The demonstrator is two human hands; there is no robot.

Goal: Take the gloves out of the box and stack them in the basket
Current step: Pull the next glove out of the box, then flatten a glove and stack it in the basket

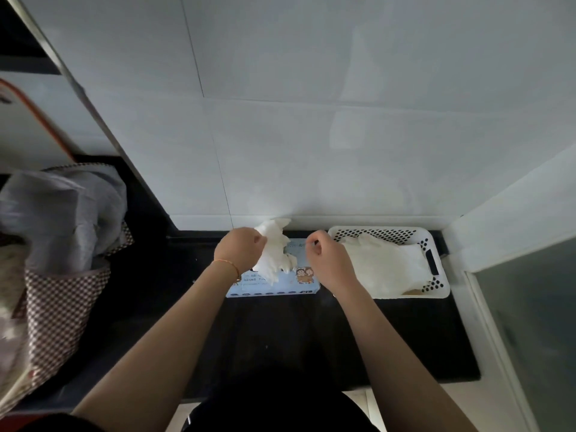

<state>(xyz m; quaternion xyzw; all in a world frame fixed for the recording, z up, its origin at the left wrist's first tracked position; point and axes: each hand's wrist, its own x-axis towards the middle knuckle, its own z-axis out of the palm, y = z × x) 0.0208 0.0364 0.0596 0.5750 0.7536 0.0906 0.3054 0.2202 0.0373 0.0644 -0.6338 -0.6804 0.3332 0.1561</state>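
One glove [274,251] half out of the box [274,283], pinched in the closed left hand [241,249]. Right hand [325,260] loosely curled above the box's 3 o'clock end; cannot tell if it grips anything. Basket [436,241] touching the box at 3 o'clock, stacked gloves [383,266] inside. Risk: thin film clings, so more gloves may trail out; unpinned, the box could lift.

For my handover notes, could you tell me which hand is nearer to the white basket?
Right. The right hand sits just beside the white basket's left wall; the left hand, holding a glove, is beyond it over the box.
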